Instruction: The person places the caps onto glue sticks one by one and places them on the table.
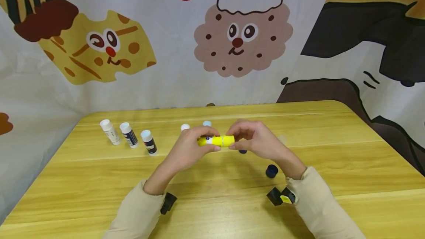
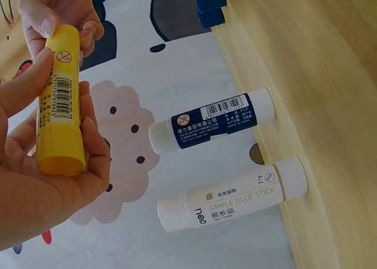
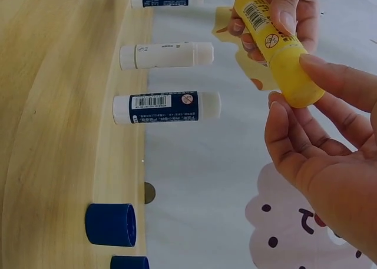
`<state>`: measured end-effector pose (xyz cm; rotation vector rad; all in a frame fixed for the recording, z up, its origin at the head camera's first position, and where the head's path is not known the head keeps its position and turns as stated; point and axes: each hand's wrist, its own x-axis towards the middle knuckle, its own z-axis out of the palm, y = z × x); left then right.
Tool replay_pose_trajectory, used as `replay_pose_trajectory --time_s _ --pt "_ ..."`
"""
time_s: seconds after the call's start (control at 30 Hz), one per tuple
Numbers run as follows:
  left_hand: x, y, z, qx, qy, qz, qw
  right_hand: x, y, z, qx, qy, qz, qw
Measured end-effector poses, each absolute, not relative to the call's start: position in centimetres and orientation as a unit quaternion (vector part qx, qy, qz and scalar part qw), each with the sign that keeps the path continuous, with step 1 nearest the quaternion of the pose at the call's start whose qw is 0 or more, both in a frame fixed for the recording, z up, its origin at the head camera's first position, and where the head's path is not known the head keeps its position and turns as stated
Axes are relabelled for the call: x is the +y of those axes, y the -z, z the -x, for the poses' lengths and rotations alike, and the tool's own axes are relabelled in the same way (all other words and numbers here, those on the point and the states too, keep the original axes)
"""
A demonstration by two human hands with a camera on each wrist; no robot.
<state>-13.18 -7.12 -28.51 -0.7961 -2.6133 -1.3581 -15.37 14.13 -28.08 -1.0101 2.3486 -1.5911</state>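
A yellow glue stick [image 1: 217, 141] is held sideways above the table between both hands. My left hand [image 1: 189, 146] grips its labelled body; the barcode side shows in the left wrist view. My right hand [image 1: 259, 140] pinches the plain yellow cap [image 3: 296, 77] at the other end, thumb on one side and fingers on the other. The cap sits against the body with a thin seam between them. Behind the hands stand a white glue stick [image 2: 232, 193] and a navy-labelled glue stick [image 2: 215, 120], both upright and without coloured caps.
At the table's left stand a white glue stick [image 1: 110, 132] and two navy-labelled ones, the middle [image 1: 128, 135] and the nearer [image 1: 148, 142]. One navy cap [image 1: 271, 171] lies near my right wrist; another navy cap [image 1: 243, 151] is partly hidden under the right hand. A patterned cloth [image 1: 172, 84] hangs behind.
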Motion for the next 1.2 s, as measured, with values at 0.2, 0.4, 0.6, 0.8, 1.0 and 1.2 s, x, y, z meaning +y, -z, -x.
replay_pose_trajectory --time_s 0.2,0.4,0.6,0.8,1.0,1.2 --pt "-7.36 28.63 13.16 -0.851 0.450 0.266 0.045 14.10 28.19 15.44 0.768 0.531 0.353 0.069" --pt "-7.47 28.68 13.15 -0.853 0.449 0.263 0.041 14.06 28.20 15.41 0.772 0.528 0.346 0.076" --pt "-7.55 28.83 13.16 -0.853 0.450 0.261 0.037 14.11 28.16 15.45 0.790 0.510 0.332 0.078" --pt "-7.62 28.75 13.10 -0.851 0.456 0.257 0.033 14.29 28.17 15.65 0.801 0.495 0.326 0.083" --pt "-7.64 28.74 13.12 -0.853 0.454 0.255 0.031 14.44 28.27 15.71 0.803 0.491 0.325 0.088" --pt "-7.64 28.73 13.14 -0.853 0.457 0.252 0.022 14.38 28.26 15.62 0.803 0.496 0.322 0.081"
